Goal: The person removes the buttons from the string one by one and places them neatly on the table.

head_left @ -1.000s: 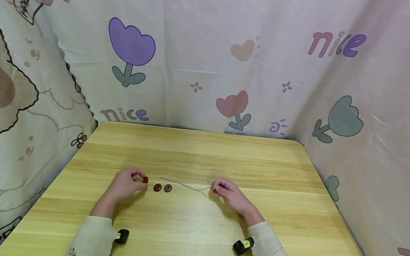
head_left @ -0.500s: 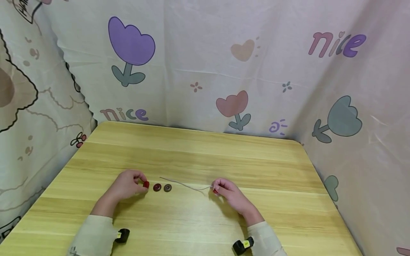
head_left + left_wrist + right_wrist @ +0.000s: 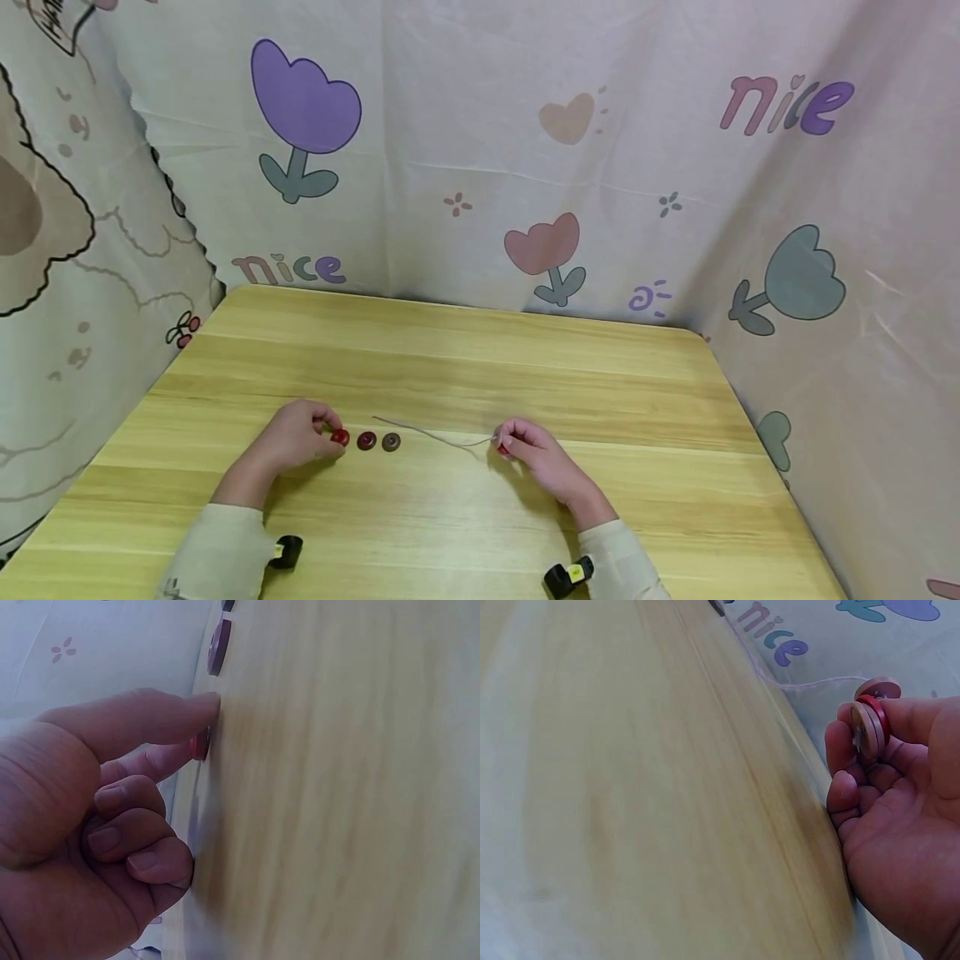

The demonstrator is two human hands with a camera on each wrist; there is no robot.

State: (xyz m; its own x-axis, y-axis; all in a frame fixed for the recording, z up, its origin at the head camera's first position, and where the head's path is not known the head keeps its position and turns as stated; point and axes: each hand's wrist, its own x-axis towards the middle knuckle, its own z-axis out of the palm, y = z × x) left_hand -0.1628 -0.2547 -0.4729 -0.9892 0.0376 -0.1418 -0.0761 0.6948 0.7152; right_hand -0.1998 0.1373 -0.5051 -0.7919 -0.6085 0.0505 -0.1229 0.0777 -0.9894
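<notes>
A red button (image 3: 341,437) is between the thumb and index finger of my left hand (image 3: 303,433), its round face turned up, low at the tabletop. In the left wrist view the red button (image 3: 199,745) shows edge-on, partly hidden by the thumb, while the other fingers curl into the palm. To its right lie a dark red button (image 3: 367,441) and a grey-brown button (image 3: 391,442), in a row. My right hand (image 3: 536,454) pinches a small stack of buttons (image 3: 870,727), red and pinkish brown, threaded on a thin string (image 3: 435,436). The string trails left over the table.
A wooden table (image 3: 450,358) spreads under both hands. Behind it and along the sides hangs a patterned cloth (image 3: 450,125). Each wrist carries a black camera, the left one (image 3: 286,552) and the right one (image 3: 568,577) both close over the table.
The red button in my left fingers has come down and turned from edge-on to face up, beside the other two buttons. My right hand with the strung buttons stays still.
</notes>
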